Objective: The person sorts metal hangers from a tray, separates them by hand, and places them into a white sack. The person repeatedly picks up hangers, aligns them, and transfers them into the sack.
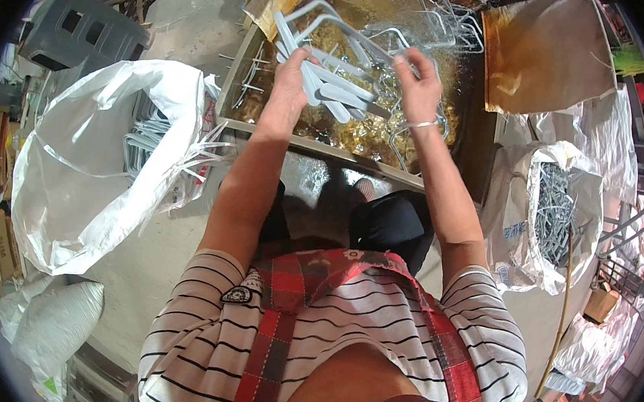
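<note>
Several bent grey flat-ended parts (341,93), some with bent rod-like loops, are bunched in my left hand (292,80) above a shallow trough. My right hand (419,80) pinches the far end of one long bent piece of the same bunch, its thumb against the fingers. Beneath both hands the trough (255,125) holds brownish, bubbling or splashing liquid (371,139). More bent grey loops (435,21) lie in the liquid at the far right, and thin strips (251,81) lie at its left side.
A large white woven sack (99,220) at left holds stacked bent grey pieces (147,136). At right stands another sack (506,202) full of thin grey scraps (553,212), with a stick (565,317) against it. A stained brown board (547,55) borders the trough; a grey plastic stool (83,29) is upper left.
</note>
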Motion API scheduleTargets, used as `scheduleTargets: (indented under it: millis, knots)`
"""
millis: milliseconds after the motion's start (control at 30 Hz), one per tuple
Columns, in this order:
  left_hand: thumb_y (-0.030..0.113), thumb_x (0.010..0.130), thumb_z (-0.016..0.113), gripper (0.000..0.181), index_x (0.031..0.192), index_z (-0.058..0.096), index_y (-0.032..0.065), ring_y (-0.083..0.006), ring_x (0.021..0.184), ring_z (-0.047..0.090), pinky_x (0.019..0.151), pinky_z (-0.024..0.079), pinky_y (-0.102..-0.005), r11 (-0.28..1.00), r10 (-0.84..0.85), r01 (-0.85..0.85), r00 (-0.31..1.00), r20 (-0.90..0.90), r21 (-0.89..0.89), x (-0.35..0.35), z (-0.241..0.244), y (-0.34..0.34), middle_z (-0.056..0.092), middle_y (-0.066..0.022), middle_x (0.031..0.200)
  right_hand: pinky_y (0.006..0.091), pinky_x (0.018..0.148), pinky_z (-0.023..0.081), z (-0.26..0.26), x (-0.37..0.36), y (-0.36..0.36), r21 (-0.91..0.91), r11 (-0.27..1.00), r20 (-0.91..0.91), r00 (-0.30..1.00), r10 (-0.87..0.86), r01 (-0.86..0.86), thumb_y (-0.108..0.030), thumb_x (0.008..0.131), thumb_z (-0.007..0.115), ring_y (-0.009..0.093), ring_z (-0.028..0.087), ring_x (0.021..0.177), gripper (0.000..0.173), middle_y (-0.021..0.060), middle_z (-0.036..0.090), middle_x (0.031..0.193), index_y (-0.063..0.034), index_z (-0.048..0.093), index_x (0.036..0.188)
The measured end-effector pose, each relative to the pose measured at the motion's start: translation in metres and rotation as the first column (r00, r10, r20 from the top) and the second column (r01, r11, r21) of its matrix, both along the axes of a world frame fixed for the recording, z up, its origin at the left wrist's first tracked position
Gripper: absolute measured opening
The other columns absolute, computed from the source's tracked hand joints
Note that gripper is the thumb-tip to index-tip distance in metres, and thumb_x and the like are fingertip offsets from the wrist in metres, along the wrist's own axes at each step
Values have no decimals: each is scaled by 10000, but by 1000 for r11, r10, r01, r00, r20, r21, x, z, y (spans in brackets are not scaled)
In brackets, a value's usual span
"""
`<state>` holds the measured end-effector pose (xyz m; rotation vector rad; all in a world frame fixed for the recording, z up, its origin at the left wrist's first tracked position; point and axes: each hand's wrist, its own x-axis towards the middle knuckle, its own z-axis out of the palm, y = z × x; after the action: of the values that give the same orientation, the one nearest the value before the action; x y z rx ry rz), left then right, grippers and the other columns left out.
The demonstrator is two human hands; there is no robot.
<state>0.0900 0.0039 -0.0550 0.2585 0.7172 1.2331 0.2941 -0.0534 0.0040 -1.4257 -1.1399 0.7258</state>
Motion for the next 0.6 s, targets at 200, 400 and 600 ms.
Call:
scheduleTargets:
  millis: [200,400,600]
  knots:
    - [207,773,607,144,750,501,111,-171,676,505,774,459,-386,933,-226,138,944,242,332,-3,21,-7,477,-3,646,535,830,425,-27,11,-14,-622,726,-568,807,-163,-291,-475,679,724,376,427,1157,844,220,407,1294,-63,369,1324]
    - [204,694,594,154,753,491,107,-183,712,461,834,410,-399,885,-300,112,880,369,451,0,30,-14,450,3,663,386,512,550,-54,10,-9,-267,705,-933,359,-19,-657,-245,769,626,285,620,665,390,189,552,893,17,462,1006]
    - [167,704,569,167,820,513,60,-234,760,531,845,423,-406,827,-382,157,862,334,540,9,18,-16,526,-67,730,303,422,515,-72,8,-4,-492,692,-804,582,-127,-529,-90,784,565,211,614,586,172,164,616,730,24,519,905]
